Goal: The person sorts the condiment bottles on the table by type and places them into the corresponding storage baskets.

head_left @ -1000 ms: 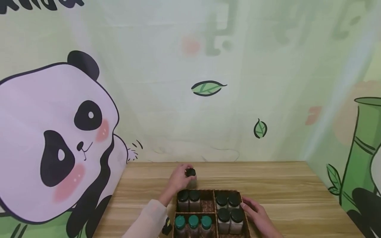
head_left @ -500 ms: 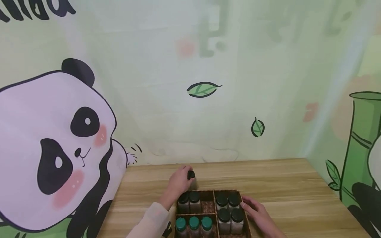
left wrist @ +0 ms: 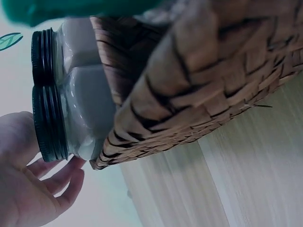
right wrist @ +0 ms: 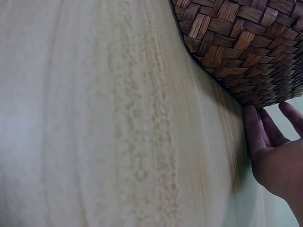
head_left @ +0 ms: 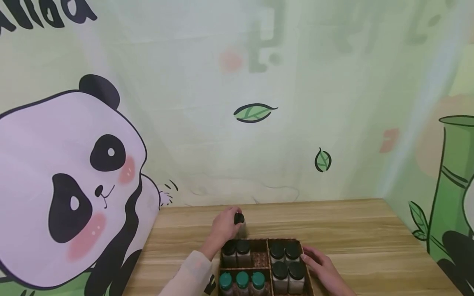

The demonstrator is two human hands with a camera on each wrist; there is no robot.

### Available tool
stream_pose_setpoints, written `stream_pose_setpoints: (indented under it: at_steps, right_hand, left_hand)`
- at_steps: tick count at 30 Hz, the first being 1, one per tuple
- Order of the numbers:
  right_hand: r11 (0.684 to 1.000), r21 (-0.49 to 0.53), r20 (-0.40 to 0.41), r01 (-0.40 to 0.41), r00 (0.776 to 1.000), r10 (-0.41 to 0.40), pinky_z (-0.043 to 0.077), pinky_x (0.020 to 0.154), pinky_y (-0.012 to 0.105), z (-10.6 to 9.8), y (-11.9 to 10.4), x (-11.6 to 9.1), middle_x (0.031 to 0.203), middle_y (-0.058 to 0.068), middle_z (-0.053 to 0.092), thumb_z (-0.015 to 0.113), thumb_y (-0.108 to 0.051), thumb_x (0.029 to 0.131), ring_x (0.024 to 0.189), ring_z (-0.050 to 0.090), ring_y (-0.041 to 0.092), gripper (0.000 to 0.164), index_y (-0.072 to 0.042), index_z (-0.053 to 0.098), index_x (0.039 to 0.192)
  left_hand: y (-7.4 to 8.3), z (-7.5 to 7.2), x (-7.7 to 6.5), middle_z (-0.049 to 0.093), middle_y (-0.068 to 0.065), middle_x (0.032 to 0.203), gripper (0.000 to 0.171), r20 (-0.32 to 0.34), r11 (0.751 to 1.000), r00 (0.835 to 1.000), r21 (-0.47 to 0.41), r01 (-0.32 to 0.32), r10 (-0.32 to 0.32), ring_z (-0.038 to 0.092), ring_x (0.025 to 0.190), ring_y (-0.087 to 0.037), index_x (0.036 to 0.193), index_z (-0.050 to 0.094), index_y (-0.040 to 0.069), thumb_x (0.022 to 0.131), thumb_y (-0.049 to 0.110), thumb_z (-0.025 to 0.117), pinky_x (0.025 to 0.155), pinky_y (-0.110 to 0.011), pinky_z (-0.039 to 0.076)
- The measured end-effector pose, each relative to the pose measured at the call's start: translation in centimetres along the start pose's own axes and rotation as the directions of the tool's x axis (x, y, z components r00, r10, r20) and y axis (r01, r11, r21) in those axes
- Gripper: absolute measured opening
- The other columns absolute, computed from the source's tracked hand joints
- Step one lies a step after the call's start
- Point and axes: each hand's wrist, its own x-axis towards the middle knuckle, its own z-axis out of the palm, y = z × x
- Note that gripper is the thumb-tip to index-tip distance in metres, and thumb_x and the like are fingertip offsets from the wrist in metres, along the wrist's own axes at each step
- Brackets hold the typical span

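My left hand (head_left: pixel 224 225) grips a jar with a black lid (head_left: pixel 239 218) just behind the woven basket (left wrist: pixel 199 90); the hand covers part of the jar. In the left wrist view, basket jars stand in front of my fingers, so the held jar cannot be made out there. Against the basket's right side rest the fairly straight fingers of my right hand (right wrist: pixel 279 156). Two black-lidded jars (head_left: pixel 243 248) stand in the back left compartment, with bare woven floor beside them. Several more black-lidded jars (head_left: pixel 280 270) fill the right compartment.
Three bottles with green caps (head_left: pixel 242 279) stand in the front left compartment. The wooden table (head_left: pixel 355 238) runs back to a wall with a printed panda (head_left: pixel 122 111). A small black and yellow thing (head_left: pixel 210 285) shows by the left sleeve.
My left hand has come slightly closer to the basket's back rim with the jar. The right hand stays at the basket's side. The head view has tilted and shifted a little.
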Motion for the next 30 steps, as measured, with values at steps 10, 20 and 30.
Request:
stream_pose_setpoints:
  at_steps: [10,20,30]
  right_hand:
    - [0.999,-0.001,0.028,-0.049,0.998,0.049,0.059,0.097,0.052,-0.2,0.6,-0.3,0.143,0.026,0.060,0.066,-0.031,0.106,0.129,0.060,0.038,0.058,0.007,0.053,0.148]
    - [0.998,0.051,0.009,-0.036,0.999,0.036,0.055,0.104,0.053,0.4,-0.1,-0.2,0.149,0.027,0.056,0.066,-0.027,0.106,0.134,0.057,0.037,0.056,0.008,0.054,0.147]
    - [0.998,0.039,0.009,-0.043,0.999,0.043,0.056,0.102,0.048,0.4,-0.3,-0.3,0.150,0.027,0.055,0.064,-0.026,0.108,0.132,0.058,0.031,0.054,0.008,0.052,0.148]
  left_hand:
    - [-0.2,0.5,-0.5,0.072,-0.013,0.123,0.039,0.003,0.996,0.999,-0.089,0.032,-0.032,0.069,0.107,-0.033,0.125,0.070,0.010,0.091,0.022,0.086,0.087,-0.048,0.060]
    - [-0.8,-1.1,-0.9,0.073,-0.014,0.122,0.043,-0.097,0.969,0.994,-0.246,0.024,-0.049,0.069,0.105,-0.032,0.131,0.072,0.006,0.092,0.016,0.084,0.085,-0.048,0.060]
    - [2.7,-7.1,-1.6,0.071,-0.006,0.132,0.049,-0.137,0.909,0.982,-0.381,-0.172,0.128,0.066,0.120,-0.024,0.140,0.067,0.011,0.095,0.020,0.083,0.102,-0.049,0.055]
